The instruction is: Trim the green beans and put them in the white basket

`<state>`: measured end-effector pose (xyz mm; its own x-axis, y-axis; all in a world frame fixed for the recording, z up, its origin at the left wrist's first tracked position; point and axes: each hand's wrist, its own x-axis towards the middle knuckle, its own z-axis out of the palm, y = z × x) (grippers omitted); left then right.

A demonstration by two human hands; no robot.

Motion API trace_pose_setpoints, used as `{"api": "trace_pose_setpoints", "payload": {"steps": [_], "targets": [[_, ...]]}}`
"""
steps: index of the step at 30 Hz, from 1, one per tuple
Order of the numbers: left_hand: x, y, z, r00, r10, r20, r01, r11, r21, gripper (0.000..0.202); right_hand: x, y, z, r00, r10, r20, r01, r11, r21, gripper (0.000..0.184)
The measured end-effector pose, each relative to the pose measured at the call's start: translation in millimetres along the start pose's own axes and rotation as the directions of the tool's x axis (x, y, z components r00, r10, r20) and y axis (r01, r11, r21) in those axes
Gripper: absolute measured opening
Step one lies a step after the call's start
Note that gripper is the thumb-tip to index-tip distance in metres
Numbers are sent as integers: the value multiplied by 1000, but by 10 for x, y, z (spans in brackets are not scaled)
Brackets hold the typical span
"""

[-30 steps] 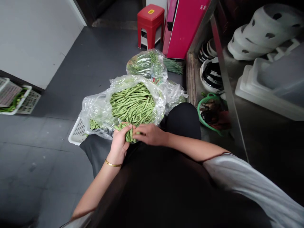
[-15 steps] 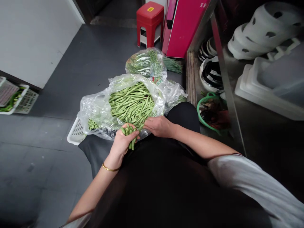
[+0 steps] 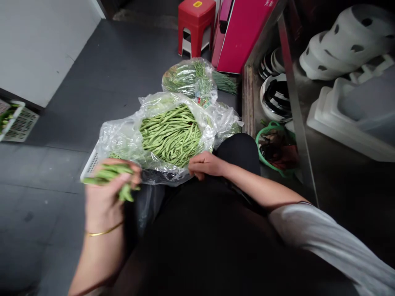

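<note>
My left hand point(image 3: 108, 189), a little blurred, is closed around a bunch of short green bean pieces point(image 3: 115, 174). It is near a white perforated basket point(image 3: 89, 164) that is mostly covered by plastic. Long green beans point(image 3: 171, 133) fill an opened clear plastic bag point(image 3: 123, 131) in front of me. At the bag's near right edge my right hand point(image 3: 206, 164) has its fingers curled together. Whether anything is pinched in them is hidden.
Behind the beans lies another plastic bag of thin green stalks point(image 3: 188, 80). A red stool point(image 3: 197, 26) stands by a pink cabinet point(image 3: 243, 37). On the right are a green basket point(image 3: 262, 154) and a metal shelf with white containers point(image 3: 327, 111). Another white basket point(image 3: 23, 123) is at left.
My left hand has moved left, away from my right hand, carrying the bean pieces toward the white basket. My right hand stays by the bag's edge. The view has shifted slightly.
</note>
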<state>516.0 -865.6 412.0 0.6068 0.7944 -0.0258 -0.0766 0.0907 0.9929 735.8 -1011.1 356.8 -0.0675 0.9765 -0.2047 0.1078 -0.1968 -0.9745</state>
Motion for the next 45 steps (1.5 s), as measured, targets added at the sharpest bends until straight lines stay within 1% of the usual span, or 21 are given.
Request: {"api": "trace_pose_setpoints", "payload": {"steps": [2, 5, 7, 9, 11, 13, 14, 16, 17, 18, 19, 20, 21, 25, 28, 31, 35, 37, 39, 42, 45], "targets": [[247, 1, -426, 956, 139, -258, -129, 990, 58, 16, 150, 17, -146, 985, -77, -156, -11, 866, -500, 24], [667, -161, -1042, 877, 82, -474, -6, 987, 159, 18, 396, 129, -211, 992, -38, -122, -88, 482, -872, 18], [875, -271, -1316, 909, 28, -416, 56, 980, 188, 11, 511, 189, -200, 995, 58, -86, -101, 337, -936, 19], [951, -289, -1417, 947, 24, -321, 47, 976, 211, 16, 537, 165, -225, 991, 45, -123, -131, 325, -937, 21], [866, -185, -1326, 952, 101, -290, -21, 964, 267, 14, 460, 35, -304, 971, -96, -217, -155, 434, -887, 20], [638, -5, -1062, 949, 174, -262, -77, 937, 341, 6, 309, -160, -395, 908, -243, -340, -125, 619, -776, 20], [491, 83, -880, 968, 134, -210, -52, 933, 356, 8, 224, -257, -427, 873, -285, -396, -88, 707, -702, 19], [197, 187, -447, 998, 17, 56, -33, 949, 312, 19, 76, -398, -446, 825, -314, -471, -18, 817, -576, 19], [77, 184, -214, 965, -103, 241, 26, 953, 301, 20, 25, -427, -435, 813, -324, -483, 4, 833, -553, 19], [-9, 137, 15, 874, -241, 421, 102, 940, 325, 18, -8, -425, -416, 808, -344, -477, 19, 826, -564, 18], [-59, 52, 229, 780, -347, 521, 170, 919, 356, 17, -19, -395, -396, 812, -365, -455, 24, 800, -600, 17], [-72, -65, 415, 721, -409, 559, 228, 902, 366, 17, -11, -343, -378, 826, -375, -420, 17, 763, -647, 15], [-57, -201, 566, 718, -435, 544, 273, 894, 355, 18, 18, -276, -367, 847, -365, -386, -4, 722, -692, 15], [112, -692, 796, 894, -313, 321, 171, 900, 401, 20, 314, -44, -397, 900, -201, -387, -215, 569, -794, 23], [170, -824, 755, 844, -397, 361, 214, 866, 452, 23, 632, -70, -464, 928, -72, -367, -286, 494, -821, 35], [169, -781, 725, 794, -506, 336, 394, 850, 349, 29, 807, -272, -482, 955, -32, -296, -242, 495, -834, 24], [246, -611, 745, 789, -526, 317, 565, 824, -37, 46, 609, -523, -334, 895, -341, -287, 20, 674, -738, 25], [325, -546, 751, 823, -456, 339, 546, 800, -250, 46, 407, -521, -215, 845, -463, -268, 207, 746, -633, 25], [391, -524, 747, 875, -396, 279, 481, 782, -397, 35, 221, -419, -99, 825, -504, -254, 289, 764, -577, 29], [411, -569, 742, 900, -412, 140, 430, 793, -432, 25, 51, -190, 32, 859, -434, -274, 120, 689, -714, 36], [341, -645, 776, 923, -382, 43, 379, 885, -270, 20, 7, -51, 92, 969, -176, -171, -70, 469, -880, 29]]}}
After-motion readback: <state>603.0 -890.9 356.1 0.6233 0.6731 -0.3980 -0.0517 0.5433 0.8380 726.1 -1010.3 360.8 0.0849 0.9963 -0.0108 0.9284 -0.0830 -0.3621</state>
